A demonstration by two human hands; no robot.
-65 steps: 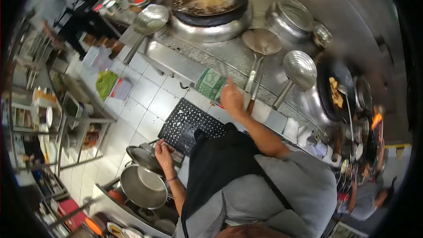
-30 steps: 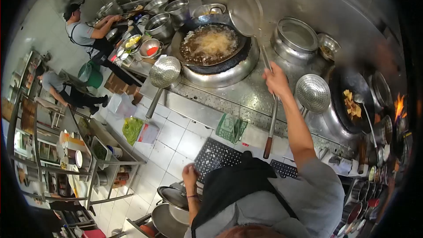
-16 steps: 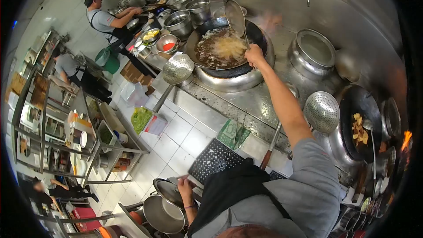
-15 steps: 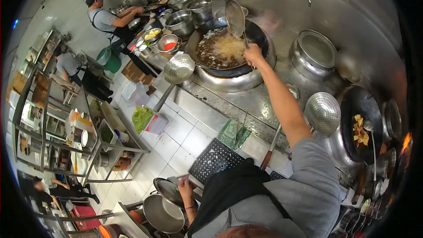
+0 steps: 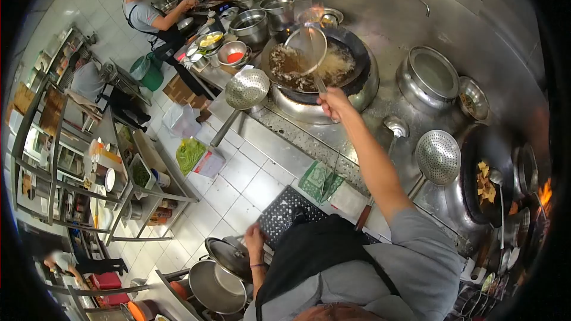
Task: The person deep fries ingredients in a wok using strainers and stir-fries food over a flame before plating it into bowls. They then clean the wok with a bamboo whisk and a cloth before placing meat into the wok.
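Note:
My right hand (image 5: 335, 104) is wrapped round the handle of a round wire-mesh strainer (image 5: 321, 64). The strainer lies face-on over a wok (image 5: 361, 59) of bubbling brown oil; whether its mesh touches the oil I cannot tell. My left hand (image 5: 254, 239) hangs low by my side with its fingers curled together and nothing visible in them. Close to it are a dark pot lid (image 5: 229, 255) and a large steel pot (image 5: 205, 288). A perforated ladle (image 5: 247, 88) rests at the counter edge left of the wok.
Another perforated skimmer (image 5: 438, 157) lies on the right, before a second wok (image 5: 470, 169) holding brown pieces. Flames (image 5: 545, 196) rise at the far right. A lidded steel pot (image 5: 433, 71) stands behind. A co-worker (image 5: 143, 15) works at the back left. Shelving (image 5: 128, 202) stands left.
The strainer has swung down from its tilted, raised position and now lies across the wok. My right hand has moved slightly left and down. My left hand has shifted slightly up, away from the lid.

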